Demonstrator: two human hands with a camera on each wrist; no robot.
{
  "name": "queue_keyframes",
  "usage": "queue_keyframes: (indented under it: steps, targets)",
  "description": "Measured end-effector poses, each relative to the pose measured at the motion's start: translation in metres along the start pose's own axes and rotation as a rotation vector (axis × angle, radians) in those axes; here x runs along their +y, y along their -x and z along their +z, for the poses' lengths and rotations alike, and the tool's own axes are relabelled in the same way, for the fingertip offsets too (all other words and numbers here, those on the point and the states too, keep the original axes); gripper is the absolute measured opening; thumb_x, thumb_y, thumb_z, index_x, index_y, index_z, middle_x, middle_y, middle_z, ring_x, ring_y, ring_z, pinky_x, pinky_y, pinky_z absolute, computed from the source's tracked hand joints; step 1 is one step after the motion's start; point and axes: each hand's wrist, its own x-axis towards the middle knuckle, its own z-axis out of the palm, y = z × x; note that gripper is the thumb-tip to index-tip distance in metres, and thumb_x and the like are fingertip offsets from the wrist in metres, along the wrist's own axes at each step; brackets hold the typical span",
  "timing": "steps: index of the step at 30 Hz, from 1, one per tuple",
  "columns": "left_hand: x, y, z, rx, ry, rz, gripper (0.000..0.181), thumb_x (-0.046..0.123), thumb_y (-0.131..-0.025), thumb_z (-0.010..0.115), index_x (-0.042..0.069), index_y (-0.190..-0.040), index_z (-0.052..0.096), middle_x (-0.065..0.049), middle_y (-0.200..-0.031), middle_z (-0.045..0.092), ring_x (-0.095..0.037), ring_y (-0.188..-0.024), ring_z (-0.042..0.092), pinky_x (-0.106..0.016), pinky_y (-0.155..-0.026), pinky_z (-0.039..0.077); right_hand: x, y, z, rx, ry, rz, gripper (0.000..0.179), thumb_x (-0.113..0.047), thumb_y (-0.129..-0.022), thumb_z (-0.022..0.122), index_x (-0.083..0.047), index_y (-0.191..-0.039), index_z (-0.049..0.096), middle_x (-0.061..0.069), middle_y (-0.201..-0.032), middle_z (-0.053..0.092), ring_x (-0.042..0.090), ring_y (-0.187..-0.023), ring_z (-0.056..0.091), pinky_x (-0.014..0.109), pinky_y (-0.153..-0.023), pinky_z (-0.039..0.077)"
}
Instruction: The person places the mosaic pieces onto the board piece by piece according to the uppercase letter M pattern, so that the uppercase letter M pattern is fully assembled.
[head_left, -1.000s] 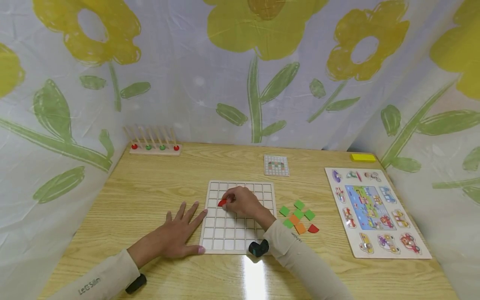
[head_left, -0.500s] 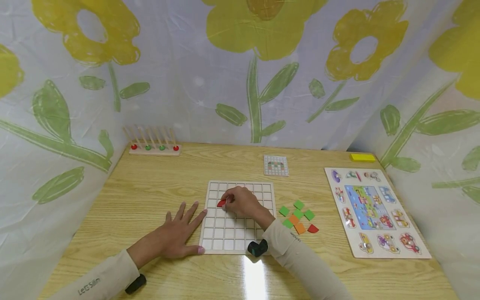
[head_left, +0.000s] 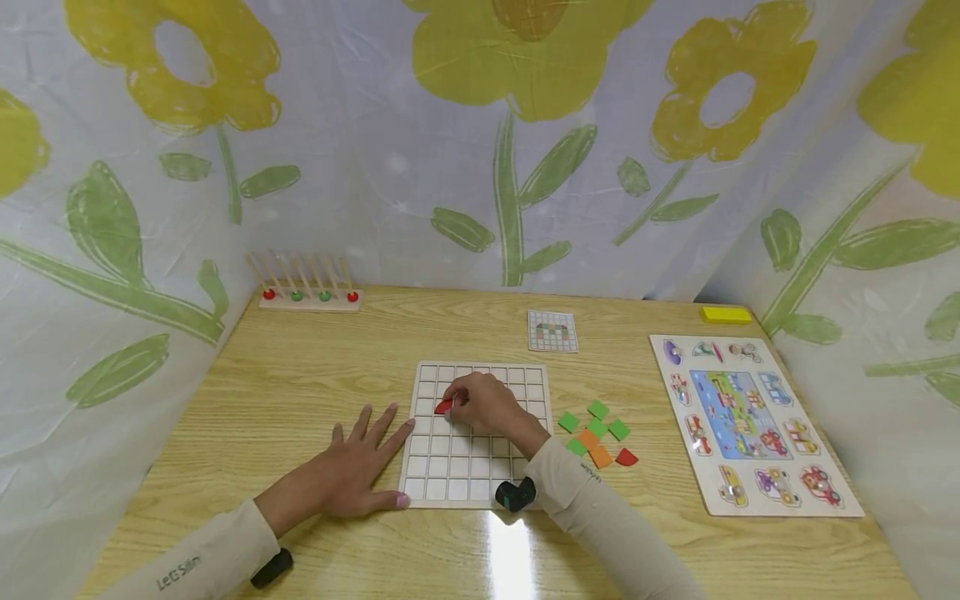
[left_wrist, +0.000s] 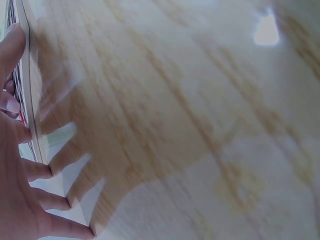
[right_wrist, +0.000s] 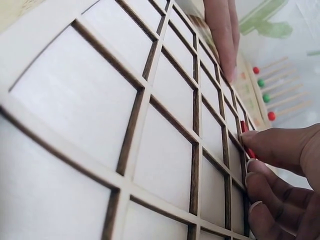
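A white wooden grid board (head_left: 438, 490) with raised dividers lies in front of me in the head view. My right hand (head_left: 486, 405) is over its upper left part and pinches a red quarter-round tile (head_left: 443, 407) between thumb and fingertips. In the right wrist view the red tile (right_wrist: 249, 150) stands edge-on at the dividers, partly covered by the thumb. My left hand (head_left: 362, 465) lies flat with fingers spread, its thumb and index fingertip at the board's left edge. In the left wrist view, the fingers (left_wrist: 52, 200) of that hand touch the tabletop.
Right of the board lie several green tiles (head_left: 597, 409), orange tiles (head_left: 601, 456) and a red quarter-round tile (head_left: 627, 457). Behind stands a pattern card (head_left: 553, 342). A peg rack (head_left: 310, 304), a picture puzzle (head_left: 757, 492) and a yellow block (head_left: 726, 316) sit farther out.
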Motion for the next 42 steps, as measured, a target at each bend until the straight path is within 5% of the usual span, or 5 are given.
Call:
queue_keyframes:
  steps: [11, 17, 27, 42]
  targets:
    - [0.0, -0.001, 0.001, -0.001, -0.001, -0.005, 0.101, 0.077, -0.088, 0.051, 0.012, -0.161, 0.022, -0.026, -0.165, 0.015, -0.062, -0.145, 0.016, -0.085, -0.097, 0.026, 0.005, 0.002, -0.001, 0.019, -0.027, -0.058, 0.031, -0.022, -0.089, 0.078, -0.016, -0.119, 0.07, -0.006, -0.092, 0.069, 0.007, -0.076, 0.059, 0.027, -0.072, 0.048]
    - [-0.001, -0.001, 0.001, 0.001, 0.008, -0.01, 0.101, 0.076, -0.088, 0.052, 0.013, -0.161, 0.021, -0.026, -0.165, 0.015, -0.062, -0.145, 0.015, -0.085, -0.097, 0.025, 0.016, 0.004, -0.006, 0.082, -0.108, -0.124, 0.028, -0.019, -0.093, 0.072, -0.013, -0.12, 0.07, -0.006, -0.091, 0.068, 0.007, -0.068, 0.06, 0.025, -0.064, 0.048]
    - [0.0, -0.001, 0.002, 0.009, 0.013, 0.003, 0.1, 0.074, -0.089, 0.053, 0.013, -0.161, 0.021, -0.026, -0.165, 0.015, -0.062, -0.145, 0.015, -0.085, -0.097, 0.024, 0.039, 0.019, -0.032, 0.143, -0.176, -0.2, 0.021, -0.019, -0.096, 0.069, -0.009, -0.114, 0.072, -0.002, -0.093, 0.069, 0.011, -0.065, 0.057, 0.026, -0.061, 0.049]
    - [0.0, 0.0, 0.002, 0.011, 0.001, 0.003, 0.1, 0.074, -0.089, 0.053, 0.012, -0.161, 0.022, -0.027, -0.165, 0.015, -0.063, -0.145, 0.015, -0.085, -0.096, 0.025, 0.086, 0.056, -0.07, 0.174, -0.165, -0.191, 0.02, -0.019, -0.096, 0.069, -0.008, -0.113, 0.073, 0.003, -0.097, 0.07, 0.015, -0.067, 0.059, 0.028, -0.059, 0.05]
